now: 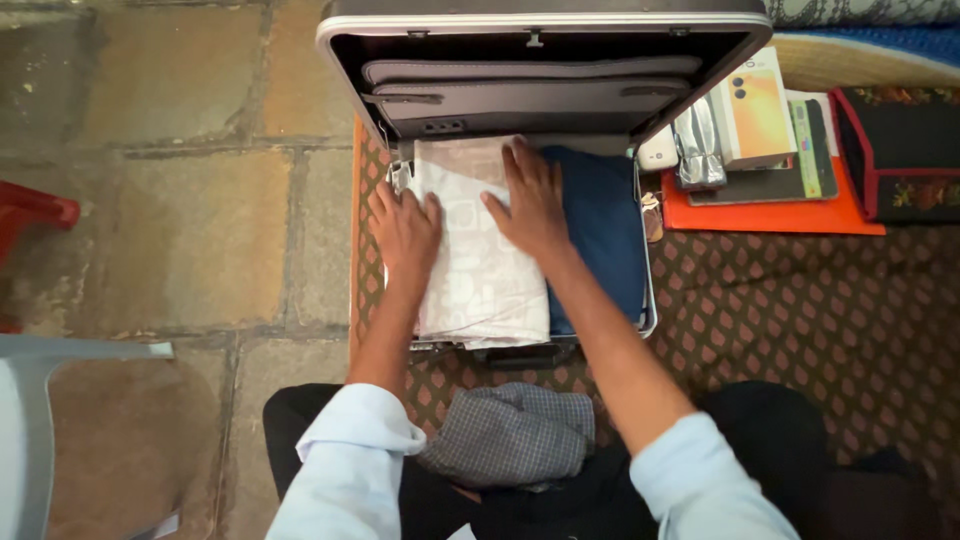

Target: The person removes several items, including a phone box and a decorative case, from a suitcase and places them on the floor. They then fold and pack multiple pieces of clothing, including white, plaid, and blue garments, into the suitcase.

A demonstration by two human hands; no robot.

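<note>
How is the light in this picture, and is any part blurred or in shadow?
In the head view the light is soft and even, without harsh glare. The left hand and right hand, flat on the white folded cloth, look sharp. The suitcase lid interior is dim, and the checked cloth on the lap lies in mild shade.

Patterned mattress [800, 300] bears suitcase [540, 60], tray [770, 215].

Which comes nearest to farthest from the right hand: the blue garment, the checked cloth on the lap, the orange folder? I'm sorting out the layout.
1. Blue garment, in the suitcase, just right of the right hand.
2. Orange folder, farther right, beside the suitcase.
3. Checked cloth, down on the lap.
</note>
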